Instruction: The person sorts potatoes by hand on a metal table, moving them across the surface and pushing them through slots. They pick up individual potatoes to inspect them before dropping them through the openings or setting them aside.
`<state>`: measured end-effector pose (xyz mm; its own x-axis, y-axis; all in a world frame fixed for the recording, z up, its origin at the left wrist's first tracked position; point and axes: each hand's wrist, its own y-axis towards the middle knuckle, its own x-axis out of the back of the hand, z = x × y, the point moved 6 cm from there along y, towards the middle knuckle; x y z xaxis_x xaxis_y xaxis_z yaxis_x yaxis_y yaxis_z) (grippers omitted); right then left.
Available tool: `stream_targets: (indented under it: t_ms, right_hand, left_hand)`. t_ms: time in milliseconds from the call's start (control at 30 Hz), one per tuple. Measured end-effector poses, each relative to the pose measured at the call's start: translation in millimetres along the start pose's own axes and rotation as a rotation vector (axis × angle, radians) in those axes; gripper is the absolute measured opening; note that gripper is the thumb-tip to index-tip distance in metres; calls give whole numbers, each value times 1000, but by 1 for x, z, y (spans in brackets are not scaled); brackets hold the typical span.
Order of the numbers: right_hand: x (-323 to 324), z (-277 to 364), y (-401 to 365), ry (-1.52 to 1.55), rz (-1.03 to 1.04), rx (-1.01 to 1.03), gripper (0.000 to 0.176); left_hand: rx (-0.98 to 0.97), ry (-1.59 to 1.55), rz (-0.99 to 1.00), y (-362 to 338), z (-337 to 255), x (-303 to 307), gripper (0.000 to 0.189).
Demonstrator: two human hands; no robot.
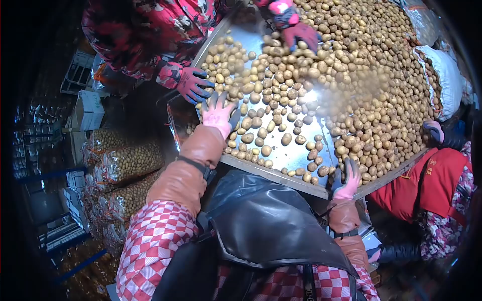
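Many small potatoes [286, 139] lie on a metal sorting table [304, 169], loosely spread on the near left and heaped on the right. My left hand [219, 114], in a pink glove with grey fingertips, is at the table's left rim. Its fingers are spread beside the potatoes, and nothing shows in its grasp. At the front rim, my right hand [348, 181] wears the same kind of glove. Thumb and fingers stand apart there, close to the edge of the heap, with no potato visibly gripped.
Across the table, a co-worker's gloved hands [191, 83] are at the left rim and over the potatoes. Another person in a red vest [442, 183] stands at the right. Filled mesh sacks [125, 163] are stacked at left; a white sack [442, 80] lies at the far right.
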<state>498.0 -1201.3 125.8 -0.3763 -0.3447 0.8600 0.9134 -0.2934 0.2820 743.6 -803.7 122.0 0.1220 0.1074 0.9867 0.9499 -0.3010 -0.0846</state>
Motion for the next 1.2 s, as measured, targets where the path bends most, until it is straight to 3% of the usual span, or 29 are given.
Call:
stream_targets:
  t_ms: [67,100,133,167,233,300,367,400,433,467,567,633,667,767,833,867,900,967,1000,1033,1100,1200]
  right_hand:
    - [6,4,28,-36,-77,103,55]
    - [4,-4,45,-115,-125,136,57]
    - [1,-18,70,-192,-95,130,59]
    - [-1,-32,95,-307,-54,-25,65]
    - [-12,-62,130,-48,270,-525,75]
    - [-22,-14,145,-498,160,-221,80]
    - [-31,48,151,-430,362,-328,82]
    - [-62,49,145,-345,406,-345,84]
    - [-62,75,145,-273,416,-300,85]
    - [-67,87,143,-329,285,-228,83]
    - [-63,83,143,-215,235,-103,67]
    - [-59,92,137,36,629,-111,56]
    - [-73,91,117,227,538,-106,48]
    - [-82,112,70,87,292,165,46]
    - [-73,113,50,320,211,210,46]
    - [-71,109,43,385,222,168,43]
    - [-64,104,37,366,294,154,43]
    - [-41,87,29,501,249,126,43]
    - [-36,77,26,524,245,76,42]
    - [-16,77,25,473,126,130,38]
    - [-3,55,18,448,71,4,34]
    - [15,38,11,351,-43,-106,34]
  left_hand:
    - [142,74,-46,-22,3,-1,48]
    - [103,4,-158,-35,-5,0,51]
    - [34,-36,-128,-48,-14,-2,52]
    - [-53,-89,-94,-58,-22,-6,54]
    - [-211,-64,23,-69,-27,-18,57]
    - [-246,-71,-34,-69,-26,-11,59]
    - [-226,-80,-77,-64,-28,-9,58]
    - [-206,-93,-111,-62,-31,-9,58]
    - [-219,-93,-118,-60,-36,-8,58]
    - [-247,-119,-164,-61,-45,-5,58]
    - [-398,-236,-156,-54,-88,5,55]
    - [-537,-324,-225,-39,-121,9,50]
    - [-549,-337,-221,-26,-138,10,46]
    - [-659,-431,-300,25,-194,28,44]
    - [-629,-355,-298,57,-228,45,48]
    - [-600,-313,-329,77,-233,37,55]
    - [-520,-211,-293,96,-233,34,62]
    - [-404,-79,-161,115,-216,21,67]
    - [-410,-18,-120,117,-214,14,66]
    - [-359,-22,46,113,-214,9,63]
    - [-421,-55,133,84,-204,6,60]
    - [-480,-25,-8,32,-178,-4,56]
